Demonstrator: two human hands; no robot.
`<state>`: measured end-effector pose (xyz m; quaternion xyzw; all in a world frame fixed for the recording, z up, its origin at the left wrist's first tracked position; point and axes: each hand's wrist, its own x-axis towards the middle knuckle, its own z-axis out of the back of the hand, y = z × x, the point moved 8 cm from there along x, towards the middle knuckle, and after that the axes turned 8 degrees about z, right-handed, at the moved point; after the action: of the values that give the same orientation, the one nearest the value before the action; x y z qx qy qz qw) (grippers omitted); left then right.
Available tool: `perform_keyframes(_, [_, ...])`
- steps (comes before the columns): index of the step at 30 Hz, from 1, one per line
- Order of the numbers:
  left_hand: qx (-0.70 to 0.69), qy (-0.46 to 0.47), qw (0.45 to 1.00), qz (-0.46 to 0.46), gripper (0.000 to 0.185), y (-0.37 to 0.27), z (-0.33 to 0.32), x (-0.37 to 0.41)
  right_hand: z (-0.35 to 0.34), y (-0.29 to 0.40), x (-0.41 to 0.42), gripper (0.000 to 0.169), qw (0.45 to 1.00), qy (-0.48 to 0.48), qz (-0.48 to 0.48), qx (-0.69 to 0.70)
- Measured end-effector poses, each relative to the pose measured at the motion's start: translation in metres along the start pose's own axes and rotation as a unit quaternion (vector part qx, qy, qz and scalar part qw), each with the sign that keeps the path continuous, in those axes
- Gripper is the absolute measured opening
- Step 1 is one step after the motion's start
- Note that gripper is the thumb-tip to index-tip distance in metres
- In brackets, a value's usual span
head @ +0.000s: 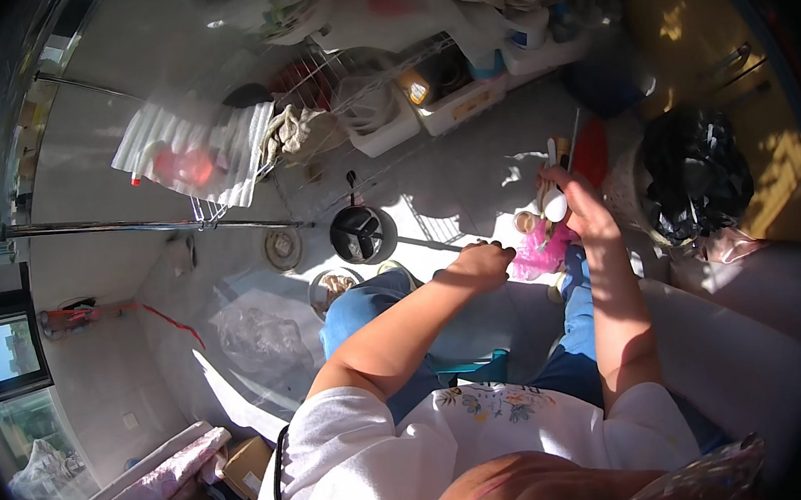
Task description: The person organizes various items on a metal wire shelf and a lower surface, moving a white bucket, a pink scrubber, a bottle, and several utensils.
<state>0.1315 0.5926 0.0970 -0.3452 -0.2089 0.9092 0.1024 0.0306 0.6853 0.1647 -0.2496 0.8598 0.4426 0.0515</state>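
Observation:
My right hand (582, 203) is closed around a bunch of utensils, among them a white spoon (554, 205), some light sticks and a piece with a brown and black handle. A long thin metal rod (574, 138) rises beside them. My left hand (485, 265) hangs to the left with curled fingers; whether it holds anything is hidden. Between and beyond my hands a bright pink plastic bag (539, 251) lies near my feet, with a small round container (526, 221) at its upper edge. A red object (589, 152) stands behind my right hand.
A black divided round container (357, 234) and a round lid-like object (283, 251) are on the floor. A bin with a black bag (697, 178) stands right. White trays (463, 108) sit on a wire rack ahead. Clear plastic (261, 343) lies left, a teal stool (471, 370) beneath me.

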Motion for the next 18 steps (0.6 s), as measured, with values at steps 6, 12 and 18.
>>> perform_keyframes(6, [0.025, 0.016, 0.999, 0.020, 0.037, -0.001, 0.004, 0.000, 0.010, -0.006, -0.004, 0.047, 0.983, 0.165, 0.069, 0.036])
perform_keyframes(12, [0.008, 0.022, 0.999, 0.031, 0.037, 0.001, 0.006, -0.009, -0.007, -0.002, -0.010, 0.051, 0.964, 0.232, 0.124, -0.049])
perform_keyframes(18, [0.034, 0.028, 0.999, 0.027, 0.036, -0.004, 0.007, -0.004, 0.052, -0.036, 0.023, 0.070, 0.977, 0.205, 0.042, -0.042])
